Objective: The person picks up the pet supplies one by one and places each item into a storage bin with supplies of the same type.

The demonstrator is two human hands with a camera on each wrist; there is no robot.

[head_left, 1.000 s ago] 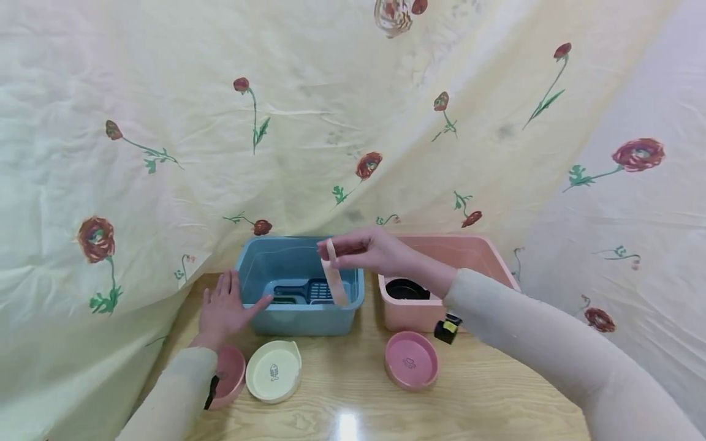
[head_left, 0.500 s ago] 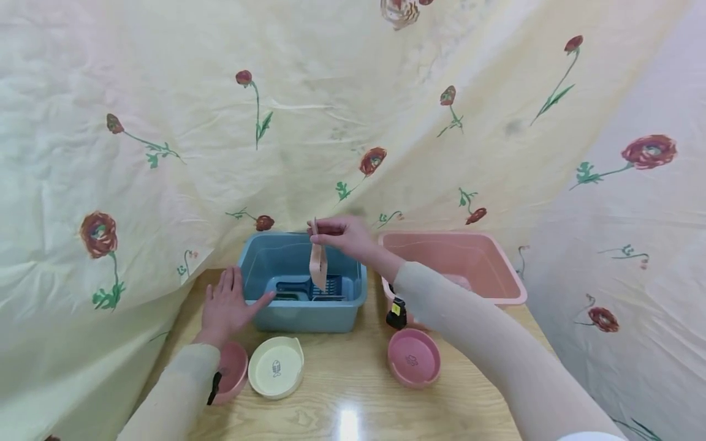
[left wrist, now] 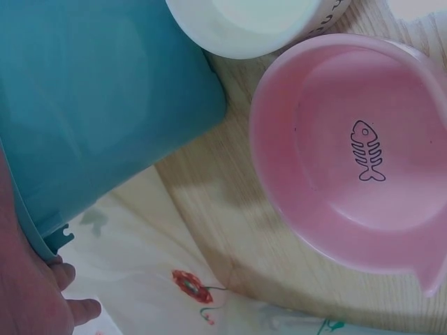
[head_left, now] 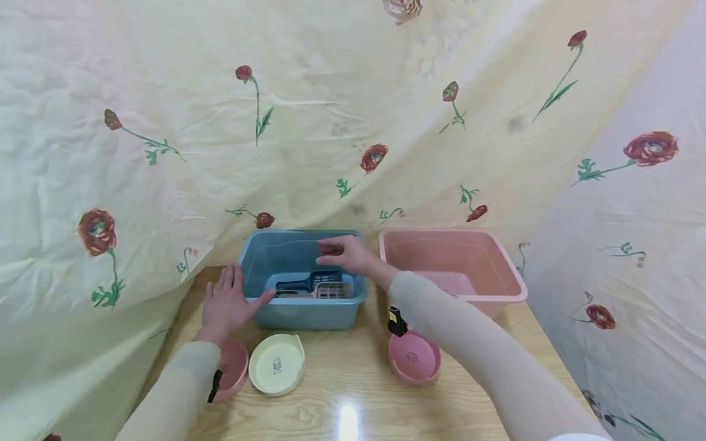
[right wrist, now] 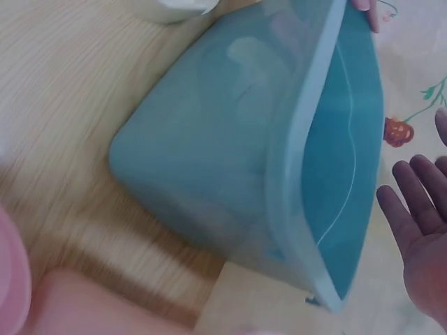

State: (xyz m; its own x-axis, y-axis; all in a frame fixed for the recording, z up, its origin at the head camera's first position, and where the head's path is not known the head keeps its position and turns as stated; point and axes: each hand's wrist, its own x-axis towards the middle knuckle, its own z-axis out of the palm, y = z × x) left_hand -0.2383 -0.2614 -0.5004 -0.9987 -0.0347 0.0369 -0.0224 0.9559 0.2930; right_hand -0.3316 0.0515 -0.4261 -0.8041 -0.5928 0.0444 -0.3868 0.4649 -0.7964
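Note:
Over the right half of a blue litter box (head_left: pixel 306 316), my right hand (head_left: pixel 352 253) hovers with nothing in its fingers; the right wrist view shows these fingers spread. A pale pink slotted litter scoop (head_left: pixel 332 291) lies inside, along the front wall. Behind it rests a dark blue litter scoop (head_left: pixel 298 285), partly overlapped by the pale one. At the front left corner, my left hand (head_left: pixel 223 306) rests on the box's rim, thumb along the front and fingers straight. A dark green edge of something shows beside the scoop handles, mostly hidden.
A pink litter box (head_left: pixel 488 263) stands to the right. In front are a cream bowl (head_left: pixel 277 365), a pink bowl (head_left: pixel 236 370) partly under my left forearm, and a deeper pink bowl (head_left: pixel 415 362) by my right sleeve. Flowered cloth (head_left: pixel 309 135) hangs behind.
My right hand has carried the pale pink scoop leftward over the blue litter box and let it go inside. The hand has since drifted slightly right. My left hand stays on the rim.

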